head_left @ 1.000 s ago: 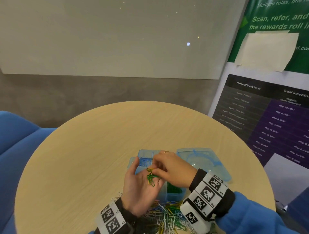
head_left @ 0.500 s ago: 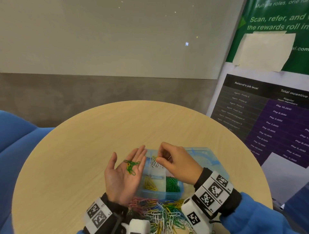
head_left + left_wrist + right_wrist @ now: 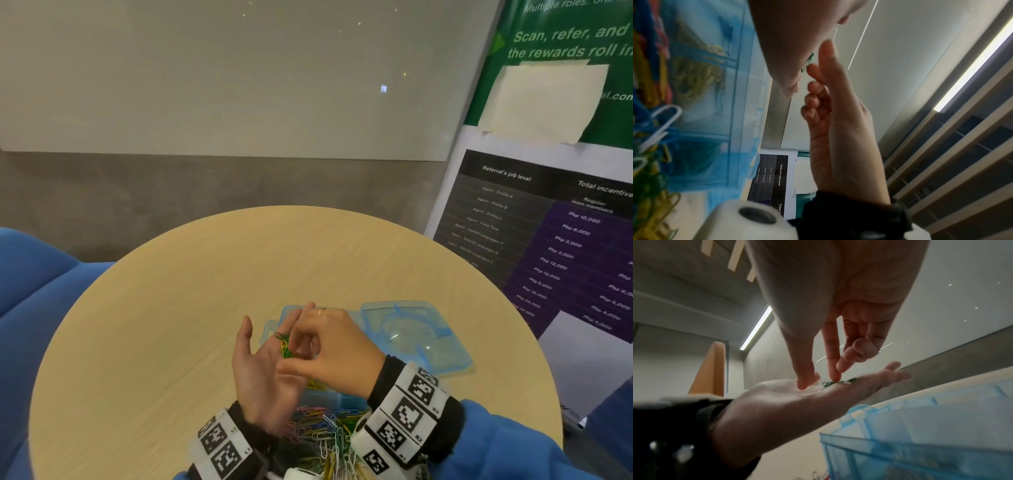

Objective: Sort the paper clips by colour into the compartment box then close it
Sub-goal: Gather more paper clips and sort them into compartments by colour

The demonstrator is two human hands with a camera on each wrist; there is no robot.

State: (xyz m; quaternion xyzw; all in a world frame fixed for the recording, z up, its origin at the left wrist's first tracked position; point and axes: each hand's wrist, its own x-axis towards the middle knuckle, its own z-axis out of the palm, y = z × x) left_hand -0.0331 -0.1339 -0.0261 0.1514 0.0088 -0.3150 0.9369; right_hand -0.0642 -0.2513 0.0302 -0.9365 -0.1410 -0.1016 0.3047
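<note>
sorting step in hand. left hand [image 3: 263,373] flat, fingers straight, bearing green clips [image 3: 285,346] at frame centre. right hand [image 3: 337,353] thumb and forefinger closing on them, grip unconfirmed. next: lift, drop into compartment box [image 3: 337,399] below. unsorted pile [image 3: 325,435] remains; lid [image 3: 416,334] open.

Left hand [image 3: 840,129] raised beside compartment box [image 3: 715,97]; green clips [image 3: 807,62] at fingers [image 3: 813,71].
</note>
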